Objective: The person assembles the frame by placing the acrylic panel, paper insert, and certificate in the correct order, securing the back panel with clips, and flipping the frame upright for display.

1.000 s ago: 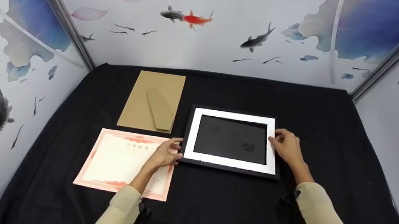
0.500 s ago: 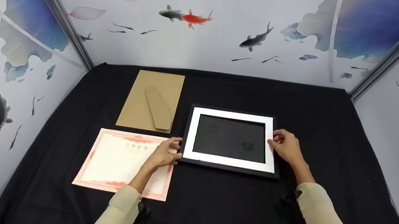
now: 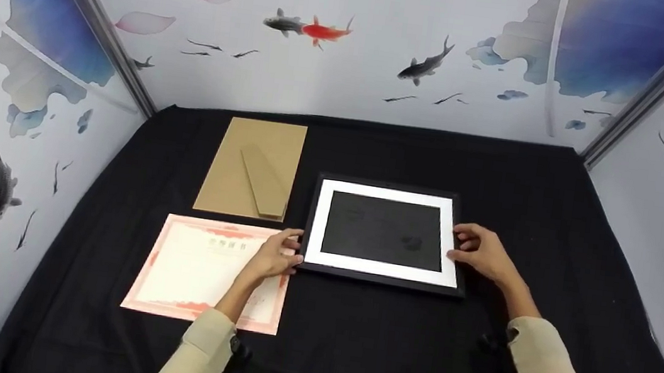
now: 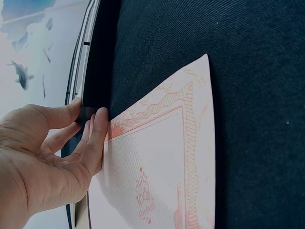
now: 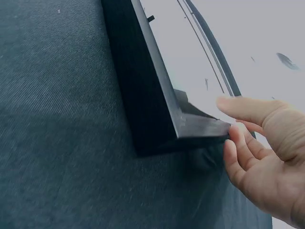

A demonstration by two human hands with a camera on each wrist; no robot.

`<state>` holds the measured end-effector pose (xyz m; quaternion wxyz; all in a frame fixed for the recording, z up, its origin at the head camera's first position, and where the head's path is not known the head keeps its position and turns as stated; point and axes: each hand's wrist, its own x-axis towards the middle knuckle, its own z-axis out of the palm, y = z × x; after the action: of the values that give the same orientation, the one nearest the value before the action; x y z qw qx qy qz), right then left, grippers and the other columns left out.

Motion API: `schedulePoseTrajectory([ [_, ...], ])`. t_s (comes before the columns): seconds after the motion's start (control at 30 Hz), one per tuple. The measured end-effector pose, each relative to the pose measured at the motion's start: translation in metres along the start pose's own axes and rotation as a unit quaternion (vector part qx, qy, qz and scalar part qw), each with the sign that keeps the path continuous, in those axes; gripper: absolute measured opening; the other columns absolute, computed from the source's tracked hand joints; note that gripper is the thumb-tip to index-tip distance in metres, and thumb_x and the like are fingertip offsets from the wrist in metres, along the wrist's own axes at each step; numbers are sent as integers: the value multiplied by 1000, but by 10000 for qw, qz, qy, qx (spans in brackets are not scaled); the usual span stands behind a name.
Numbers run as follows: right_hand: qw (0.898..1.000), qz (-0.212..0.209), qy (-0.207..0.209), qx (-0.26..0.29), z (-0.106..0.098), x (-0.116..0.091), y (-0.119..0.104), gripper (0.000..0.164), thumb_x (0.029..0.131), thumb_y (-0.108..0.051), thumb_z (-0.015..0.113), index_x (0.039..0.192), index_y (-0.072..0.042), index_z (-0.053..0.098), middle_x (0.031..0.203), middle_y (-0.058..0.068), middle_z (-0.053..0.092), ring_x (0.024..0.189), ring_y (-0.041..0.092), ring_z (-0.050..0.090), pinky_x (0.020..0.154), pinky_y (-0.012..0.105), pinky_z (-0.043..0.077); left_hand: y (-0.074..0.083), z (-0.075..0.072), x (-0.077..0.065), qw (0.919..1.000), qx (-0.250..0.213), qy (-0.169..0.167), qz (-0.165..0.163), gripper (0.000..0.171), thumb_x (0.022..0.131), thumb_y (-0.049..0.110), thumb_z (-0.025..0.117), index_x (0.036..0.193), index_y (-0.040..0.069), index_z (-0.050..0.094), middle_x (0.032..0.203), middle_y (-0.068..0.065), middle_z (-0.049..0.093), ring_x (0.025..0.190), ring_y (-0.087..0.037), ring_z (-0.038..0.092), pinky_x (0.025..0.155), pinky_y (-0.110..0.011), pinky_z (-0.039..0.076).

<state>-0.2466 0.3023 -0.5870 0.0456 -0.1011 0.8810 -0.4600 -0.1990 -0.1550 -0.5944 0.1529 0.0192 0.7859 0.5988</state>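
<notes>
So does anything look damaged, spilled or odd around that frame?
Yes: a rounded dark blotch shows at lower right in the dark window of the rectangular black frame with a white border, on an otherwise fairly even surface. Smudge or reflection, I can't tell. I see no spill or breakage.

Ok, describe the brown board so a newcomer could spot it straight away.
On the black cloth, look left of the black frame. The brown board lies there, just beyond the pink-bordered paper. Unlike both neighbours, it is plain brown with a slanted flap on top.
</notes>
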Motion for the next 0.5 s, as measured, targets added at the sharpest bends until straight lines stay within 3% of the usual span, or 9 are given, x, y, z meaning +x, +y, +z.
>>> schedulePoseTrajectory([
  [0.2, 9994, 56, -100, 317, -1, -12, 3, 64, 78, -3, 88, 134, 6, 58, 119, 26, 56, 99, 36, 58, 78, 26, 47, 2, 0, -1, 10000, 13, 57, 8, 55, 92, -14, 64, 144, -4, 48, 123, -30, 53, 91, -34, 65, 71, -43, 59],
  [0.5, 9995, -22, -45, 299, 4, -27, 2, 65, 80, -2, 86, 136, 8, 54, 118, 29, 55, 99, 39, 57, 79, 29, 47, 1, 3, -1, 9999, -83, 66, -91, 55, 93, -13, 63, 144, -5, 47, 124, -29, 53, 91, -33, 64, 71, -42, 59],
])
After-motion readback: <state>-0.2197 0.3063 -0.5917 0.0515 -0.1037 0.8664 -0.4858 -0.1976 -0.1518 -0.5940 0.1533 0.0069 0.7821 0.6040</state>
